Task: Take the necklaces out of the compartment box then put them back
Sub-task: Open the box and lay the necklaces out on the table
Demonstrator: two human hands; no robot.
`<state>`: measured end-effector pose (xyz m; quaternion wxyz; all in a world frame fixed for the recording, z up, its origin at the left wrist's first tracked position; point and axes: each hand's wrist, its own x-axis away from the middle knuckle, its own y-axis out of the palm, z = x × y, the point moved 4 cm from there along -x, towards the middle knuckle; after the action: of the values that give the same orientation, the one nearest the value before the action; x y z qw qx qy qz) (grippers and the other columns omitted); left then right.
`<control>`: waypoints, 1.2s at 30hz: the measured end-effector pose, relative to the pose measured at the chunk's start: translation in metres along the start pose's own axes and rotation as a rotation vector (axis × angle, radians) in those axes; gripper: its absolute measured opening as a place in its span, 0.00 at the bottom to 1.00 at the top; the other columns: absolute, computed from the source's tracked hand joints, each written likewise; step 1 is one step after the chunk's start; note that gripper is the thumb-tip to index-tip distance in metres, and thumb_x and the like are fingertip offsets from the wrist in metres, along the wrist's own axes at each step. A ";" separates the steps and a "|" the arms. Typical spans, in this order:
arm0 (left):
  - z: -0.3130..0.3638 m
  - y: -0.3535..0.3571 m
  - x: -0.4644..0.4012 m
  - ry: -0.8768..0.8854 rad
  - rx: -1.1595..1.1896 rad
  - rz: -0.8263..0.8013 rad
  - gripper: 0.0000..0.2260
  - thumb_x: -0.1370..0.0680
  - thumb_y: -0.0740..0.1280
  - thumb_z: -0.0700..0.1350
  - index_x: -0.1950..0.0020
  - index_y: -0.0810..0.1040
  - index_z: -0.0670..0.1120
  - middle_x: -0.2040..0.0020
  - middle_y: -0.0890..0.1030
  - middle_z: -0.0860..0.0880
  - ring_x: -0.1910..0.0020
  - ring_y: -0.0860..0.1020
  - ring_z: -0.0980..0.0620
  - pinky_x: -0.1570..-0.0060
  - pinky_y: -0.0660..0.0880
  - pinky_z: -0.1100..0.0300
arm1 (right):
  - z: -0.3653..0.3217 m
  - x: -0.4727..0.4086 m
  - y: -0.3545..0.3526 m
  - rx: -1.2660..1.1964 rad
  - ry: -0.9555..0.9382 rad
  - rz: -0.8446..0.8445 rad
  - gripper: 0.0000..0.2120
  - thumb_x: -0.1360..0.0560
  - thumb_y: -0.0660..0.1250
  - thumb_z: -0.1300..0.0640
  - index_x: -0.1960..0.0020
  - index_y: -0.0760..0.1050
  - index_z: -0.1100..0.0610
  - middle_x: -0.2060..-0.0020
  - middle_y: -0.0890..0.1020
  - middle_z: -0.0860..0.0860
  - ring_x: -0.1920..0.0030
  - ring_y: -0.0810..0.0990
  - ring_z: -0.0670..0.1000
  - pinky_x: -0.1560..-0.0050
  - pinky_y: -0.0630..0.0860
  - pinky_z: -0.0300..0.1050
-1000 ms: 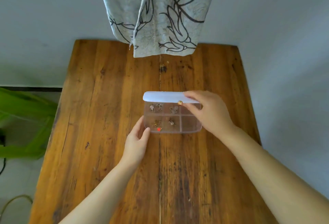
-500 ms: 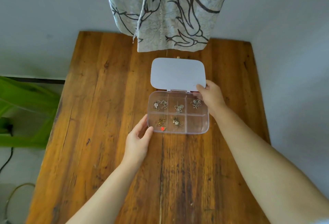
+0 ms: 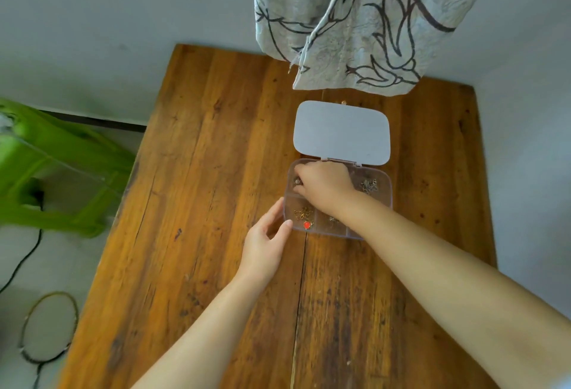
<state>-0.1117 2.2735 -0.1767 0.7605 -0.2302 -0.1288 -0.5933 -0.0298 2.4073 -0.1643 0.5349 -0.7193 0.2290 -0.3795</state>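
Note:
The clear compartment box (image 3: 390, 200) sits open on the wooden table (image 3: 200, 203), its white lid (image 3: 341, 132) laid flat behind it. My right hand (image 3: 324, 184) reaches into the far-left compartment, thumb and fingertips closed around a silver necklace (image 3: 298, 181). It hides the far-middle compartment. Another silver necklace (image 3: 369, 186) lies in the far-right compartment. A gold necklace with a red pendant (image 3: 304, 214) lies near-left, and a small one (image 3: 332, 220) near-middle. My left hand (image 3: 265, 243) grips the box's near-left corner.
A patterned curtain (image 3: 355, 17) hangs over the table's far edge, just behind the lid. Grey walls stand behind and to the right of the table. On the floor to the left are a green plastic stool (image 3: 46, 166), a black cable (image 3: 27, 252) and a racket (image 3: 49, 326).
The lid swung from half raised to flat behind the box. My right hand left the lid's right corner and moved left into the far-left compartment. My left hand stayed at the box corner.

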 end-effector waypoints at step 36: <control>0.058 -0.085 0.050 0.065 -0.057 -0.562 0.13 0.19 0.57 0.47 0.61 0.73 0.45 0.70 0.71 0.48 0.65 0.72 0.51 0.56 0.74 0.62 | -0.056 0.119 -0.058 -1.564 0.220 -0.215 0.10 0.21 0.60 0.64 0.48 0.79 0.58 0.65 0.79 0.52 0.69 0.75 0.45 0.71 0.73 0.34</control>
<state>-0.1755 2.2448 -0.0866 0.5633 -0.1875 -0.1465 -0.7912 -0.0060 2.3053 -0.0657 -0.1901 -0.8628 0.4097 -0.2272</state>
